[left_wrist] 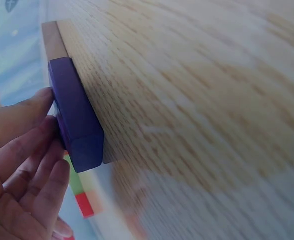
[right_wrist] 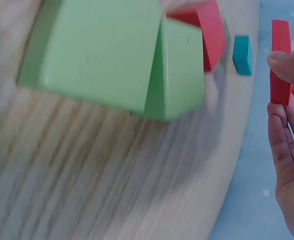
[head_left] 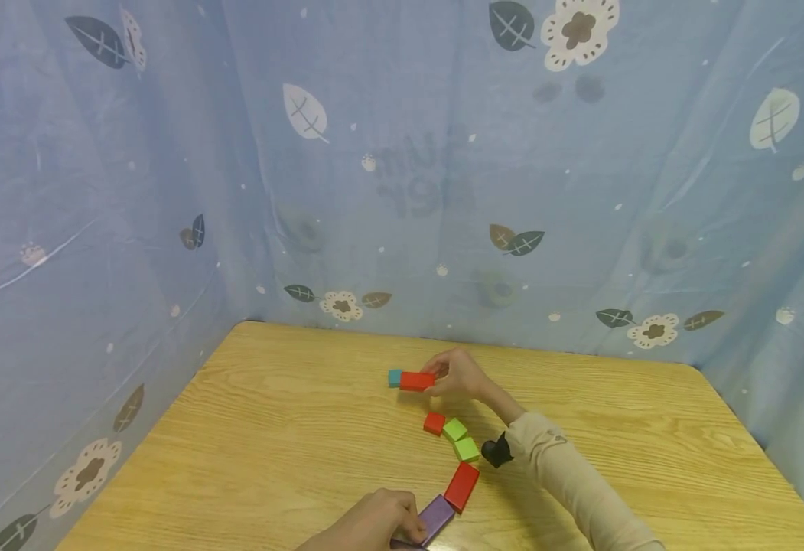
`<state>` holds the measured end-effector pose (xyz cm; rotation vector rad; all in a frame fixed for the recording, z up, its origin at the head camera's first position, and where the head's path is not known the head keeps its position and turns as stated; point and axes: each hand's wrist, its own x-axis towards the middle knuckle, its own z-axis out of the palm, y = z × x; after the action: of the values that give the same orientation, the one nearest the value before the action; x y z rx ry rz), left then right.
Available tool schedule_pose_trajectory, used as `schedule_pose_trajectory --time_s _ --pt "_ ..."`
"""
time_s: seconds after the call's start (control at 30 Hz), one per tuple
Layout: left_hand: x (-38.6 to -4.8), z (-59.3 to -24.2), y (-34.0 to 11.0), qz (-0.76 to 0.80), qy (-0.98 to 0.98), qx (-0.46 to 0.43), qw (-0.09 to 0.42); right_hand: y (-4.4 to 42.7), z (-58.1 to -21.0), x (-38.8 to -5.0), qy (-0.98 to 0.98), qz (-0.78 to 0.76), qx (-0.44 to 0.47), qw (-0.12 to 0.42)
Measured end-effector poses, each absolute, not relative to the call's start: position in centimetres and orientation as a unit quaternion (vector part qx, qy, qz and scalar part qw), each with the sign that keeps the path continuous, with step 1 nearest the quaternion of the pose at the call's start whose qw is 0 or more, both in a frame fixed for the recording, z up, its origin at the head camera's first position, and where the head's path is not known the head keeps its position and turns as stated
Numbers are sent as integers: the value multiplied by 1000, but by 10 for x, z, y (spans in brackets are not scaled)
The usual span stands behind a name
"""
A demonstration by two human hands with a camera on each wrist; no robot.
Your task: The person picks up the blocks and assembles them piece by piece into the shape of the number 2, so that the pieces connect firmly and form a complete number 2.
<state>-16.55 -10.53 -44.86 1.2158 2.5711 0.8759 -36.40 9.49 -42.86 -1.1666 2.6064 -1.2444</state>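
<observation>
My right hand (head_left: pixel 460 375) pinches a red rectangular block (head_left: pixel 417 381) between thumb and fingers. In the right wrist view that red block (right_wrist: pixel 281 62) appears raised off the table. A small teal block (head_left: pixel 395 378) is just left of it in the head view. At the front, my left hand (head_left: pixel 381 520) grips a dark purple block (left_wrist: pixel 76 112), thumb on one side and fingers on the other. A lighter purple block (head_left: pixel 437 517) lies by its fingertips, and a brownish block (left_wrist: pixel 54 40) shows beyond the gripped one in the left wrist view.
A curved line of blocks crosses the wooden table (head_left: pixel 291 428): a long red block (head_left: pixel 462 487), two green blocks (head_left: pixel 467 449) and a small red block (head_left: pixel 434 423). A black object (head_left: pixel 496 451) shows by the right sleeve. Blue patterned curtain (head_left: pixel 402 168) stands behind the table.
</observation>
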Motion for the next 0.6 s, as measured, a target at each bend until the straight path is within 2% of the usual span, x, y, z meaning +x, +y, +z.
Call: schedule_pose_trajectory --time_s 0.23,0.6 --pt "-165 -449 -105 284 864 409 78 82 -427 -354 820 -412 -397 21" --pt "-161 -452 -103 287 874 379 102 67 -428 -338 827 -394 -400 26"
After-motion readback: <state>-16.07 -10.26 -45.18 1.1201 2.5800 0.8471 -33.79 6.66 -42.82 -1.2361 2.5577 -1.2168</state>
